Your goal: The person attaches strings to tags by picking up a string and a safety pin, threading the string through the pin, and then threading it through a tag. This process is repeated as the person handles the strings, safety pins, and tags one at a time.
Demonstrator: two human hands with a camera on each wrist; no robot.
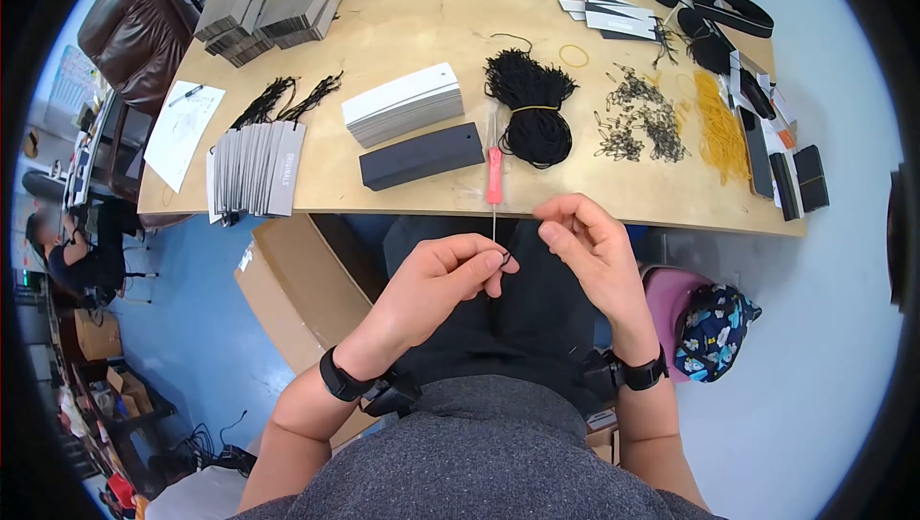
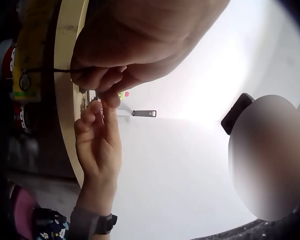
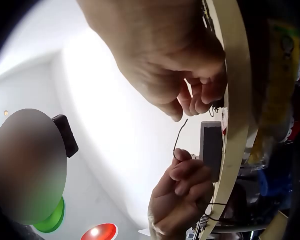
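Observation:
My left hand [image 1: 446, 276] pinches a thin black cord [image 1: 505, 258] between thumb and index finger, beside the metal shaft of a red-handled tool [image 1: 494, 175] that sticks out past the table edge. In the right wrist view the cord [image 3: 177, 140] rises from the left fingertips, its upper end just short of the right thumb. To the right, my right hand [image 1: 599, 256] hovers with fingers loosely bent and nothing between them. A tied bundle of black cords [image 1: 537, 132] lies beyond the hands, beside the tool.
Left of the tool stand a dark card stack [image 1: 422, 158] and a white card stack [image 1: 402, 103]. Strung tags [image 1: 257, 170] lie farther left. Safety pins [image 1: 642, 117] and yellow rubber bands [image 1: 721, 127] spread to the right. Below the table is a cardboard box [image 1: 297, 290].

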